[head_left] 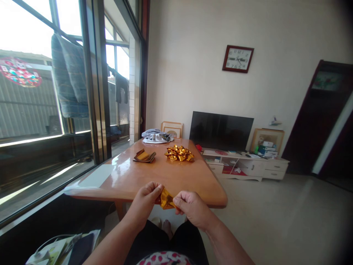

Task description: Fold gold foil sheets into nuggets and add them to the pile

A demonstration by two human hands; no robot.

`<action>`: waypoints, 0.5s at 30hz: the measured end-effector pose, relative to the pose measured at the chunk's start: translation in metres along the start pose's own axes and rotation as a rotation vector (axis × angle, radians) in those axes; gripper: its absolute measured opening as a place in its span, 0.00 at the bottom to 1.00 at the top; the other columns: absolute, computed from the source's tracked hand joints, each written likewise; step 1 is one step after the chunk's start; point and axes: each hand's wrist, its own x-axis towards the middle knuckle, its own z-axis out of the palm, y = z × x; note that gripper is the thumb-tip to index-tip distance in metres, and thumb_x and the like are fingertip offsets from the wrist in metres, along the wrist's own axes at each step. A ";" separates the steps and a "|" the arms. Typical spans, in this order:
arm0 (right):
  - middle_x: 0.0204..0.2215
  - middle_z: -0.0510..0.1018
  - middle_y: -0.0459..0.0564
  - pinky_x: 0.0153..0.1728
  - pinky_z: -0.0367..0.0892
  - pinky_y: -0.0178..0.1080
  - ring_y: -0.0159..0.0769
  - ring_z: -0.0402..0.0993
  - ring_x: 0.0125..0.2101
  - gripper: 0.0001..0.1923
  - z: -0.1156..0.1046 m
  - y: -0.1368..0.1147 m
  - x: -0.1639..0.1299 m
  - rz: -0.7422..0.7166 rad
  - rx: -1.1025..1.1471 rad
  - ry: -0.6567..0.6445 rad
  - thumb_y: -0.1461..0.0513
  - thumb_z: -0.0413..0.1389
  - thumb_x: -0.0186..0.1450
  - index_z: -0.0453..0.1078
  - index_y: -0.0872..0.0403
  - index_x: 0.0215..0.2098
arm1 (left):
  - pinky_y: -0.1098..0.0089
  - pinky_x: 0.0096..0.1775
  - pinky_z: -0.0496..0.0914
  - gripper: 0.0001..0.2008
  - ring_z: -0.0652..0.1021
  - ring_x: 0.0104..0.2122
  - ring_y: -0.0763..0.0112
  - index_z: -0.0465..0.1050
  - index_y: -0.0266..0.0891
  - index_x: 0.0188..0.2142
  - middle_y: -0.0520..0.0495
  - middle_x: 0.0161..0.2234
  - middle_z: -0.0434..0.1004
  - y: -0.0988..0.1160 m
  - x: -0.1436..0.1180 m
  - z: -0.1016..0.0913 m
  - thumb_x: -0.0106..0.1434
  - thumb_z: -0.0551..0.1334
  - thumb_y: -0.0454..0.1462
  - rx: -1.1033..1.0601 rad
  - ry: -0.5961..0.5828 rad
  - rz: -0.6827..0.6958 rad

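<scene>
Foil (166, 200), crinkled, gold, between hands

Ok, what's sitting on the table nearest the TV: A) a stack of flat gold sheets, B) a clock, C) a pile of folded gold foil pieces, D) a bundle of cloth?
C: the pile of folded gold foil pieces lies closest to the TV.

Both forearms are bare, with no sleeves, watch or rings showing. The left hand (145, 200) and right hand (190, 206) wear no gloves. Black trousers cover the thighs; a white top with red spots shows below.
</scene>
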 end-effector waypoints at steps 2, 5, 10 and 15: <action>0.23 0.77 0.46 0.27 0.61 0.34 0.31 0.67 0.23 0.15 -0.004 -0.003 0.000 0.009 -0.090 -0.001 0.53 0.55 0.68 0.70 0.54 0.29 | 0.66 0.37 0.69 0.18 0.76 0.33 0.63 0.75 0.39 0.39 0.47 0.33 0.77 0.003 0.002 -0.003 0.59 0.67 0.50 0.128 0.068 0.086; 0.23 0.78 0.46 0.25 0.59 0.34 0.32 0.68 0.23 0.13 -0.012 -0.011 0.000 -0.002 -0.251 -0.029 0.56 0.56 0.67 0.72 0.54 0.28 | 0.60 0.51 0.65 0.17 0.74 0.49 0.55 0.78 0.43 0.48 0.42 0.46 0.78 0.013 0.001 -0.007 0.60 0.68 0.44 0.459 0.102 0.343; 0.22 0.75 0.44 0.23 0.55 0.32 0.31 0.68 0.24 0.10 -0.019 -0.021 -0.001 -0.096 -0.363 -0.078 0.59 0.57 0.64 0.72 0.54 0.26 | 0.60 0.51 0.60 0.05 0.73 0.42 0.56 0.82 0.48 0.36 0.46 0.35 0.81 0.030 -0.006 -0.001 0.62 0.66 0.40 0.751 -0.254 0.432; 0.24 0.77 0.44 0.26 0.59 0.32 0.32 0.70 0.26 0.10 -0.021 -0.022 0.000 -0.095 -0.296 0.015 0.59 0.57 0.64 0.74 0.55 0.28 | 0.66 0.42 0.63 0.13 0.73 0.34 0.62 0.78 0.42 0.29 0.48 0.27 0.79 0.023 -0.004 -0.002 0.66 0.61 0.45 0.694 -0.251 0.310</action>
